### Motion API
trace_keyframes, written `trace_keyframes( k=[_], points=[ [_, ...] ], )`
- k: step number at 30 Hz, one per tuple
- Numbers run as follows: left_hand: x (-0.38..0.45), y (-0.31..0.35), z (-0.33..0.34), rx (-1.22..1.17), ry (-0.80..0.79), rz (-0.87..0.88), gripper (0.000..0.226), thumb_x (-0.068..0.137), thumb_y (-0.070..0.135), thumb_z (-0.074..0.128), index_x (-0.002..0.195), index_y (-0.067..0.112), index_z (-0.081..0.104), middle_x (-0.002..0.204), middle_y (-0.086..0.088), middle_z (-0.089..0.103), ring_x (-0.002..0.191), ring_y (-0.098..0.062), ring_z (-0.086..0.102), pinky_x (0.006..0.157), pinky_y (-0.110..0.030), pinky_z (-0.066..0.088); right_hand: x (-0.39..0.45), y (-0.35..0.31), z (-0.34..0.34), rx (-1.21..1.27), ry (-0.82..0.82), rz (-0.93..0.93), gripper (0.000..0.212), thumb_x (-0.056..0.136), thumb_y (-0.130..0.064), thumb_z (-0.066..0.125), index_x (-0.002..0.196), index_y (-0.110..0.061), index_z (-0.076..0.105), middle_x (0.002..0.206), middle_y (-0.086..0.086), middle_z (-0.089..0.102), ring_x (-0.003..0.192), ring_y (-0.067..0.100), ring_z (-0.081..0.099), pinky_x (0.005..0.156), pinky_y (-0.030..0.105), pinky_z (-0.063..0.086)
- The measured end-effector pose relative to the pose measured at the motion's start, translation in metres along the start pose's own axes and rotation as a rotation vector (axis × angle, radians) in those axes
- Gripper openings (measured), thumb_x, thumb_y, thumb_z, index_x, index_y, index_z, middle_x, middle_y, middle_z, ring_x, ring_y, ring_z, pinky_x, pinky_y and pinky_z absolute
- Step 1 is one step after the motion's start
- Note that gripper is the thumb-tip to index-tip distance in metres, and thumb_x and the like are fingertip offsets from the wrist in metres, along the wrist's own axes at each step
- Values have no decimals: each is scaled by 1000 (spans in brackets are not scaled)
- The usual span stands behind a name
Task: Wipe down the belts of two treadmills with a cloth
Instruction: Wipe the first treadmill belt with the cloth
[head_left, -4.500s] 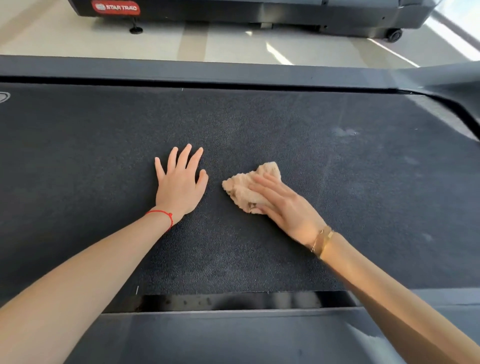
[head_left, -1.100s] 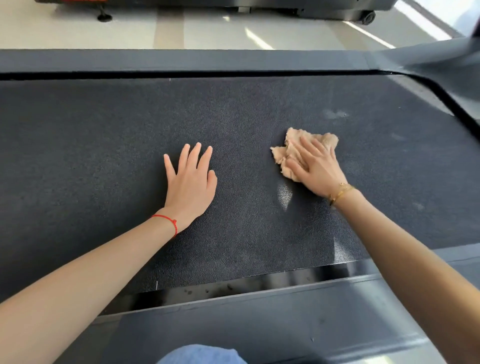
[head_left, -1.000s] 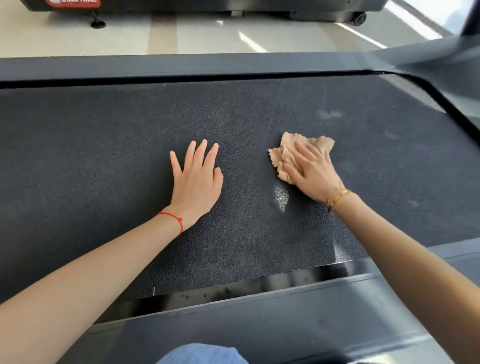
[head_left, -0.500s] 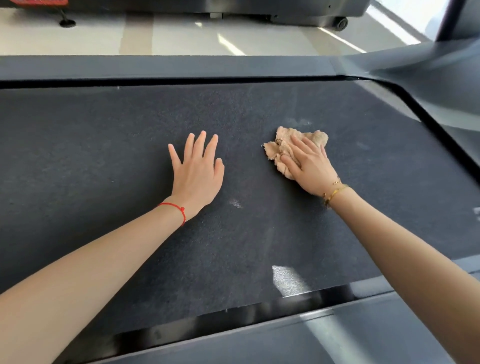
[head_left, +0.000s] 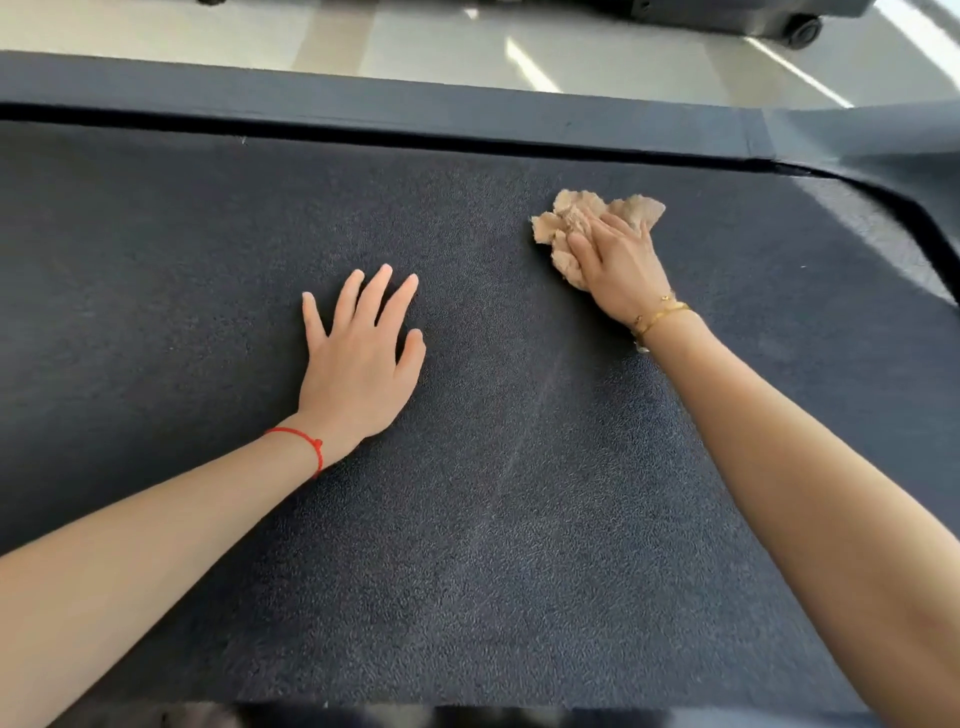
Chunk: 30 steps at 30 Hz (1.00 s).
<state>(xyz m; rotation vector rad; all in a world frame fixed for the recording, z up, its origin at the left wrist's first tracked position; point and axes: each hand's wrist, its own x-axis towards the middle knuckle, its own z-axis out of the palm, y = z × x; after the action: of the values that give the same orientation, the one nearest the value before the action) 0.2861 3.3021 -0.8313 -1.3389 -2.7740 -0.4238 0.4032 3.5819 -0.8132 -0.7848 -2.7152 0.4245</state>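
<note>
A dark textured treadmill belt (head_left: 519, 545) fills most of the view. My left hand (head_left: 358, 364) lies flat on it, palm down, fingers spread, holding nothing. A crumpled beige cloth (head_left: 571, 218) sits on the belt toward the far right. My right hand (head_left: 618, 265) presses down on the cloth, fingers over its near part; the cloth's far edges stick out beyond the fingertips. A faint pale streak runs across the belt between my arms.
The dark side rail (head_left: 415, 109) borders the belt's far edge, and a raised dark cover (head_left: 893, 156) curves around the far right corner. Beyond lies pale floor (head_left: 571, 57) and the base of a second treadmill (head_left: 727, 15) with a wheel.
My right hand has pushed the cloth farther away and to the right along the belt. My left hand stays flat in place. The view has shifted closer over the belt.
</note>
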Motion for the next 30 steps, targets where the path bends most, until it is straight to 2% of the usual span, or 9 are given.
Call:
trace_keyframes(
  k=[5,7,10,14,17,22,24,27,30],
  points=[
    [-1,1,-3,-1,-8,-6,55,102,39,30,156,28,25,163,1,22,152,-21,10,119,-64,4,-65,-15,-26,57,-67,-141,25,103,-21,41,101,-6,60,106,14,59,107,38,50,106,48,32],
    [-1,3,-4,7,-16,-15,55,102,39,30,156,27,25,163,1,22,152,-21,10,119,-64,4,-111,-29,-29,48,-113,-251,33,103,-22,42,123,-2,59,129,19,57,124,38,46,115,43,23],
    [-2,5,-5,18,-15,-19,56,102,37,32,156,27,25,163,0,22,152,-22,11,119,-64,4,-149,-27,-24,2,-199,-394,52,102,-42,34,143,-11,46,151,5,42,144,25,31,120,45,17],
    [-2,5,-4,18,-14,-27,55,102,38,32,156,27,26,163,0,22,152,-22,11,119,-64,4,-114,-18,-16,-50,-176,-296,52,102,-41,34,140,-8,49,148,7,46,141,29,35,118,52,20],
    [-2,5,-5,8,-12,-31,55,103,37,33,156,27,26,163,0,22,152,-22,10,119,-64,3,-104,-32,-10,-57,-47,-227,44,101,-33,40,130,-7,59,135,12,58,129,34,48,114,40,15],
    [-3,5,-3,-19,1,-30,54,103,36,35,156,28,26,164,0,21,152,-21,10,119,-63,2,-181,-78,-27,123,-72,-543,27,102,-20,49,123,-9,60,134,11,55,127,35,46,116,38,20],
    [-3,5,-3,-25,13,-30,54,103,35,35,156,27,27,164,0,22,152,-22,10,119,-63,2,-214,-92,-23,95,-152,-607,39,103,-30,43,135,-11,55,143,6,50,137,29,39,120,39,15],
    [-4,5,-2,-20,5,-25,54,104,35,35,156,26,27,164,0,21,152,-22,10,119,-64,3,-217,-83,-16,23,-256,-544,52,103,-44,32,144,-16,46,150,0,45,143,20,32,120,43,18],
    [-4,4,-2,-14,-17,-31,54,104,37,31,157,27,24,165,0,18,153,-21,7,119,-62,1,-187,-66,-15,-19,-258,-394,61,102,-50,26,143,-10,45,149,7,45,144,25,31,118,49,22]
  ],
)
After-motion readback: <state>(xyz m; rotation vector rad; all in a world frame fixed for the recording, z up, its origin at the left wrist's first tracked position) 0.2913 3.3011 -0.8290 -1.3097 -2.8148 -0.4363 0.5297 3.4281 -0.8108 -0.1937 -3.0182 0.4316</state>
